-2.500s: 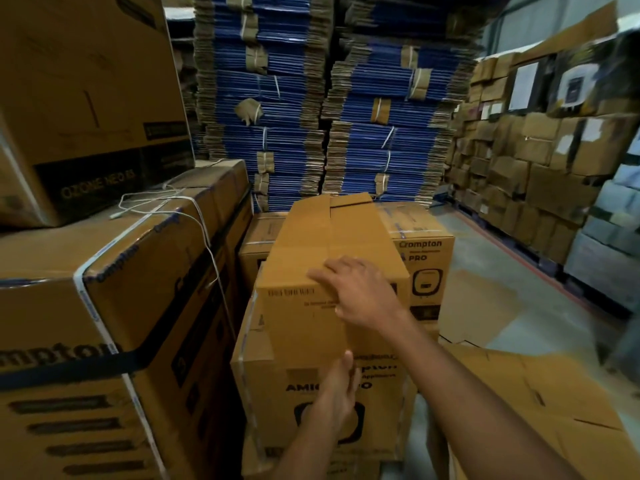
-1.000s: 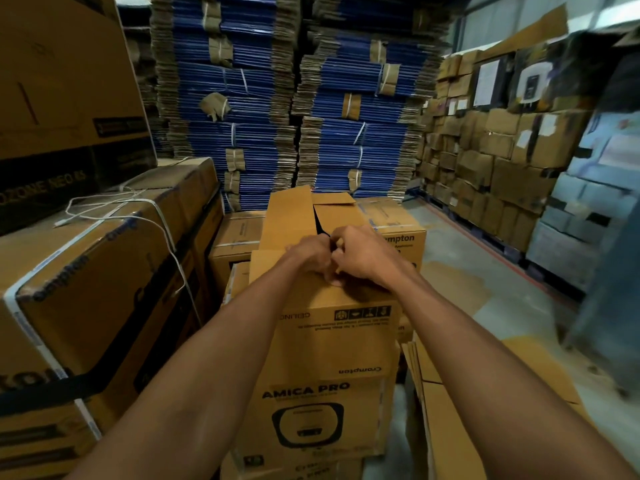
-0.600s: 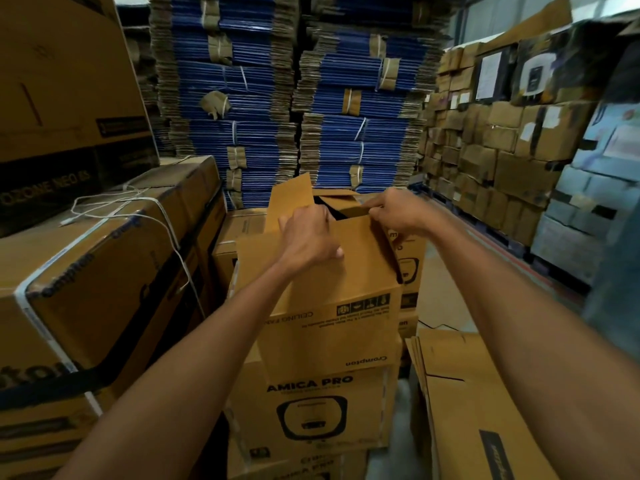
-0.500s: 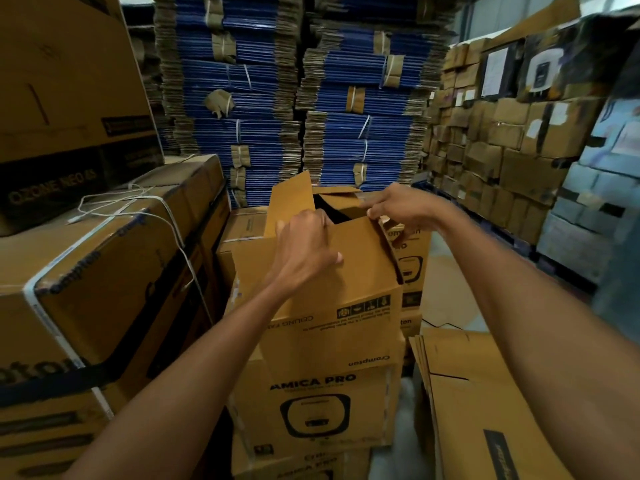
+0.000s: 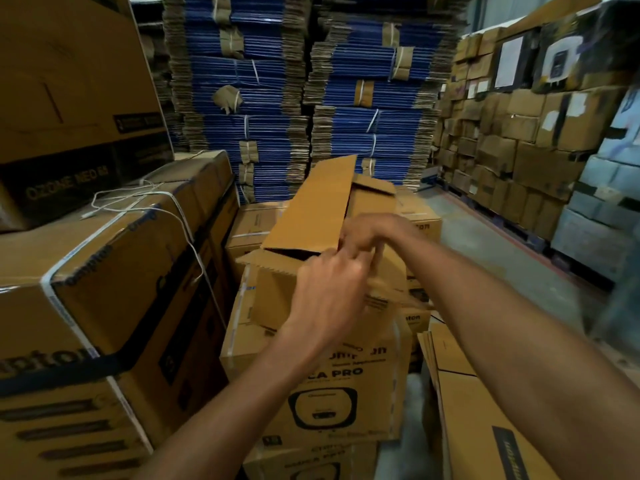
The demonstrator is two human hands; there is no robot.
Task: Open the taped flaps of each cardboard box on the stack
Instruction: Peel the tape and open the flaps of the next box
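Top box: the top box (image 5: pixel 277 299), a plain brown carton, sat on the stack straight ahead of the person, its mouth turned up and dark inside
Stack: beneath it stood an AMICA PRO box (image 5: pixel 346 393) with clear tape down its edges, and another printed box under that
Long flap: the long flap (image 5: pixel 311 209) on the left side stood tilted up and away from the opening
Near flap: the near flap (image 5: pixel 263 263), corrugated edge showing, lay folded outward toward the person
Short flap: the short flap (image 5: pixel 375 187) stood raised at the far end
Left hand: the left hand (image 5: pixel 329 296) lay over the near-right part of the top box, just right of the near flap, back upward, fingers curled toward the opening; blur hid whether they pinched any cardboard
Right hand: the right hand (image 5: pixel 367 233) reached in from the right, just beyond the left hand and close against its fingertips, beside the near corner of the long flap; fingers bent downward, grip impossible to tell
Hands and box: both met over the near-right side of the opening
Left: a strapped carton (image 5: pixel 104 289) carried a loose white cord (image 5: pixel 138 206), with an OZONE NEO carton (image 5: pixel 69 98) above
Behind: bundled blue flat cartons (image 5: pixel 242 81) were piled high
Right: flattened cartons (image 5: pixel 467 393) leaned beside the stack on the grey floor (image 5: pixel 485 244); a wall of brown cartons (image 5: pixel 519 150) stood further off
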